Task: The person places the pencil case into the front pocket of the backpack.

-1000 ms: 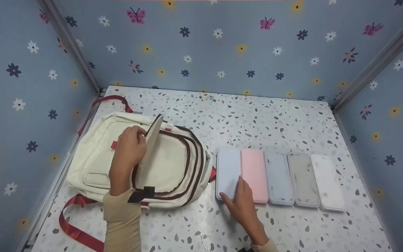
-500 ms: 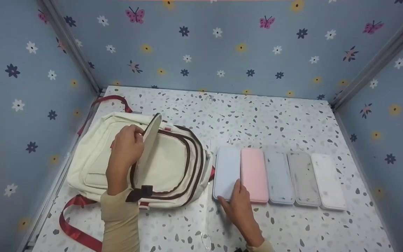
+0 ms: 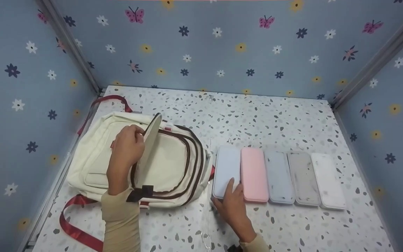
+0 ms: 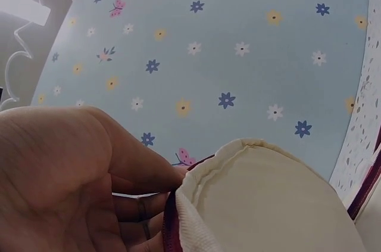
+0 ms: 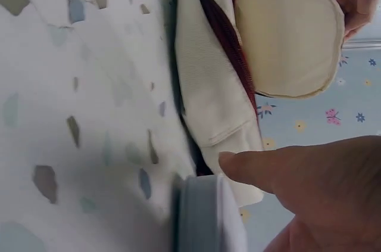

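Note:
A cream backpack [image 3: 98, 150] with dark brown zips lies on the left of the table. My left hand [image 3: 127, 147] pinches the edge of its front pocket flap [image 4: 268, 204] between thumb and fingers, and the flap stands raised. Inside, the pocket's cream panel [image 3: 170, 161] shows. On the right, my right hand [image 3: 232, 210] is at the near end of a light blue oblong case [image 3: 226, 164]. Its fingertips rest on the case's top, and the thumb lies by the near left corner. The right wrist view shows the thumb extended close to the case's edge [image 5: 202, 216].
Right of the light blue case lie a pink case [image 3: 254, 171], a grey-blue case [image 3: 279, 178], a grey case [image 3: 303, 178] and a white case [image 3: 328, 182] in a row. A red strap [image 3: 75, 227] trails from the backpack. Flowered walls [image 3: 201, 45] surround the speckled table [image 3: 257, 119].
My right hand has slid slightly left and nearer along the light blue case, which has shifted a little left from the pink one. The left hand still holds the flap, slightly further left.

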The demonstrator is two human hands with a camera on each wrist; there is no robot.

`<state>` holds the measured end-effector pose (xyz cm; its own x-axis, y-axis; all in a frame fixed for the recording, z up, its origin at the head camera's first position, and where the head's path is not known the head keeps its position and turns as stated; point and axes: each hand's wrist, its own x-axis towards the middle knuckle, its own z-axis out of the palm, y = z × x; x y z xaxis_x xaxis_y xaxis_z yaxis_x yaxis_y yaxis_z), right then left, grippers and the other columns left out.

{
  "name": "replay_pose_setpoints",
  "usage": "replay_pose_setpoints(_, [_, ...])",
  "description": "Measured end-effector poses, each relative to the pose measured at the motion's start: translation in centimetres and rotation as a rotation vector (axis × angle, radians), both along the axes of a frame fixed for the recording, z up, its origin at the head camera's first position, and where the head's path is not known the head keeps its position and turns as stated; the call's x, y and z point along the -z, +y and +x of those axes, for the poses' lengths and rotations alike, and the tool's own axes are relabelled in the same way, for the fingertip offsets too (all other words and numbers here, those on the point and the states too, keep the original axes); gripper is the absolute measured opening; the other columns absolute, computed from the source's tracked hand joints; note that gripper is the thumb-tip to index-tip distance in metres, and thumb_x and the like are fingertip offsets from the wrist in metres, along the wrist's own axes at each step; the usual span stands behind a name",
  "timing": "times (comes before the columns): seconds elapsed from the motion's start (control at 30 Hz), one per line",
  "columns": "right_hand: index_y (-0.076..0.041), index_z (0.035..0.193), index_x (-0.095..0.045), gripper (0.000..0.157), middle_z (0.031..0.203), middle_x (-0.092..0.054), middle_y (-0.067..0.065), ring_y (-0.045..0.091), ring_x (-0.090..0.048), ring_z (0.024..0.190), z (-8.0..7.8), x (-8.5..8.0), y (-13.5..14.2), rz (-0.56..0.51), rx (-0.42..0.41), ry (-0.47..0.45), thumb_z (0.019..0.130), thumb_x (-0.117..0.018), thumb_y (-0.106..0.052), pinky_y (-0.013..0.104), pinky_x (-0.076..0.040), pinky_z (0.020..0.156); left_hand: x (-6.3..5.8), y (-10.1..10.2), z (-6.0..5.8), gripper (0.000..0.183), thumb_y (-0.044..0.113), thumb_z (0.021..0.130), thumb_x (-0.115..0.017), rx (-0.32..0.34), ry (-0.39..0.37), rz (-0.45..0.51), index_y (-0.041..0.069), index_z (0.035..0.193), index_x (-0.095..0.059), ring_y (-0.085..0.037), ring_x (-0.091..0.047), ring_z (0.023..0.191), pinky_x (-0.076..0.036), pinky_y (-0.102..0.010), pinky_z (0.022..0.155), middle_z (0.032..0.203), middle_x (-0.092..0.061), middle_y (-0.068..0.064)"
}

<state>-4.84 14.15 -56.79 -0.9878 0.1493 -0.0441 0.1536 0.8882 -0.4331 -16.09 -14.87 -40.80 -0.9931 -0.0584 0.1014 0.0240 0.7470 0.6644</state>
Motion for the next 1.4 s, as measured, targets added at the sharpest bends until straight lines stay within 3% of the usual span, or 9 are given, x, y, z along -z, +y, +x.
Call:
replay_pose_setpoints(0.3, [0.009, 0.143, -0.032, 0.1, 0.13, -0.037, 0.044, 0.052, -0.043, 0.119, -0.5, 1.5, -0.3, 0.072, 0.035, 0.104, 0.074, -0.078, -0.046, 0.055, -0.049, 0.084, 0.1, 0.1, 0.1, 0.025, 0.004, 0.094, -0.042, 0.012, 0.018, 0.028, -0.006, 0.106, -0.061, -0.038, -0.054, 0.104, -0.041, -0.05, 0.089, 0.105, -0.058, -0.023])
replay_pose_setpoints(0.77, [0.005, 0.146, -0.028, 0.104, 0.13, -0.04, 0.039, 0.049, -0.046, 0.114, -1.0, 2.0, -0.6, 0.066, 0.1, 0.12, 0.073, -0.077, -0.052, 0.052, -0.052, 0.075, 0.1, 0.3, 0.0, 0.024, 0.003, 0.093, -0.042, 0.024, 0.031, 0.036, -0.008, 0.104, -0.06, -0.04, -0.053, 0.104, -0.039, -0.051, 0.093, 0.104, -0.058, -0.025])
replay_pose_setpoints(1.17, [0.008, 0.144, -0.032, 0.104, 0.139, -0.038, 0.033, 0.046, -0.043, 0.125, -0.5, 1.3, -0.1, 0.0, 0.123, 0.039, 0.073, -0.074, -0.055, 0.053, -0.043, 0.097, 0.2, -0.1, 0.1, 0.023, 0.003, 0.094, -0.042, 0.023, 0.012, 0.036, -0.007, 0.105, -0.06, -0.039, -0.053, 0.106, -0.039, -0.05, 0.094, 0.106, -0.058, -0.024])
replay_pose_setpoints(1.4, [0.005, 0.145, -0.031, 0.1, 0.143, -0.036, 0.028, 0.042, -0.039, 0.13, -0.3, 0.7, 0.5, -0.04, 0.125, 0.077, 0.074, -0.075, -0.05, 0.05, -0.039, 0.102, 0.4, -0.2, 0.1, 0.024, 0.004, 0.094, -0.042, 0.013, 0.022, 0.032, -0.006, 0.105, -0.061, -0.039, -0.054, 0.104, -0.039, -0.05, 0.092, 0.104, -0.058, -0.024])
